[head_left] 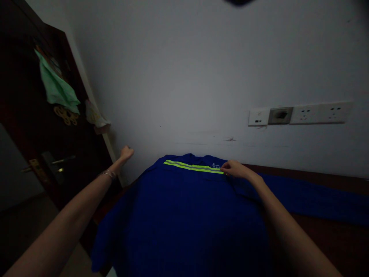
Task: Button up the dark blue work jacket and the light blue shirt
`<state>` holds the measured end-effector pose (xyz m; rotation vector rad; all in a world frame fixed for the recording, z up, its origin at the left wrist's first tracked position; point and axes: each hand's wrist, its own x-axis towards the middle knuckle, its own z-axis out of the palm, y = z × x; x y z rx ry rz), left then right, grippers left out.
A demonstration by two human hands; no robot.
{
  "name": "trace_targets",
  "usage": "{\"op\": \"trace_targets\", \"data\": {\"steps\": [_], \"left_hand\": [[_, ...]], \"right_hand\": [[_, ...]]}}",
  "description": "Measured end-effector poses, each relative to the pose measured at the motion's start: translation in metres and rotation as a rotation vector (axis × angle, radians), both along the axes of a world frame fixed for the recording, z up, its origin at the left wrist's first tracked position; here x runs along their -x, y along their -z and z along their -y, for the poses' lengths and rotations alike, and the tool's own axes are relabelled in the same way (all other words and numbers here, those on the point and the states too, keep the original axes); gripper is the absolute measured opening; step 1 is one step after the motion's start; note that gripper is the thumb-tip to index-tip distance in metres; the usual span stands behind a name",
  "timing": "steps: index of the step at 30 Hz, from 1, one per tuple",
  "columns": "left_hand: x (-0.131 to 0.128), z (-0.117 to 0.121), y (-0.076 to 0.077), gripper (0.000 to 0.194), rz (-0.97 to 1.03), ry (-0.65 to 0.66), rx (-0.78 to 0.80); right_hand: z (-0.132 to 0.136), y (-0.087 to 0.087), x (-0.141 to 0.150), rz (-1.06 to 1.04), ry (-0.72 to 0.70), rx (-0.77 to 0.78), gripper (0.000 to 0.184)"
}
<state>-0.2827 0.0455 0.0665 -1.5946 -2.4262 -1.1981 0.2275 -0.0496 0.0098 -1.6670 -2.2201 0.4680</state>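
A dark blue work jacket (184,215) lies spread out with its collar end toward the wall. Across its chest runs a yellow-green reflective strip (178,165), with small pale lettering above the strip's right part. My right hand (234,169) is closed in a pinch on the jacket at the right end of that strip. Off to the left, apart from the jacket, my left hand (127,152) is held up as a fist near the wall; nothing shows in it. One sleeve (314,194) stretches out to the right, the other hangs down at the left.
A dark reddish table (340,240) stands under the jacket, against the white wall (178,77). Sockets and switches (305,114) line the wall at right. On the left is a dark door with a handle (62,160) and a hanging green cloth (57,86).
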Motion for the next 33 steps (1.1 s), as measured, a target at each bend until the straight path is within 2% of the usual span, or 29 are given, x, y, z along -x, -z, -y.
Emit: {"op": "trace_targets", "data": {"steps": [3, 5, 8, 11, 12, 13, 14, 17, 19, 22, 25, 28, 33], "left_hand": [[-0.050, -0.016, 0.011, 0.032, 0.064, 0.256, 0.072], [-0.088, -0.023, 0.023, 0.029, 0.096, 0.412, 0.109], [-0.148, -0.027, 0.048, 0.022, 0.137, 0.616, 0.180], [-0.207, -0.023, 0.079, 0.020, 0.185, 0.765, 0.244], [-0.226, -0.021, 0.089, 0.019, 0.219, 0.807, 0.261], [-0.244, -0.020, 0.099, 0.016, 0.348, 0.850, 0.289], [-0.261, -0.019, 0.108, 0.013, 0.497, 0.821, 0.282], [-0.306, -0.021, 0.131, 0.017, 0.632, 0.725, 0.205], [-0.328, -0.027, 0.141, 0.027, 0.713, 0.597, 0.124], [-0.352, -0.039, 0.153, 0.040, 0.820, 0.374, 0.054], [-0.367, -0.049, 0.164, 0.046, 0.899, 0.226, 0.045], [-0.376, -0.054, 0.171, 0.046, 0.942, 0.187, 0.029], [-0.378, -0.057, 0.174, 0.040, 0.943, 0.231, 0.021]], "right_hand": [[-0.007, 0.017, 0.007, 0.001, -0.010, -0.070, 0.029], [-0.010, 0.030, 0.014, -0.021, -0.006, -0.089, 0.030], [-0.015, 0.050, 0.023, -0.053, -0.012, -0.111, 0.034], [-0.021, 0.069, 0.029, -0.042, -0.004, -0.158, 0.038], [-0.023, 0.074, 0.029, -0.027, 0.000, -0.168, 0.039], [-0.026, 0.078, 0.029, -0.008, 0.001, -0.172, 0.039], [-0.029, 0.082, 0.029, 0.013, 0.000, -0.172, 0.039], [-0.039, 0.085, 0.028, 0.067, -0.022, -0.144, 0.036], [-0.044, 0.083, 0.027, 0.072, -0.041, -0.127, 0.035], [-0.050, 0.077, 0.024, 0.048, -0.060, -0.091, 0.031], [-0.057, 0.071, 0.022, 0.014, -0.047, -0.008, 0.028], [-0.066, 0.069, 0.022, -0.027, -0.003, 0.122, 0.027], [-0.080, 0.071, 0.025, -0.165, 0.064, 0.328, 0.016]]}}
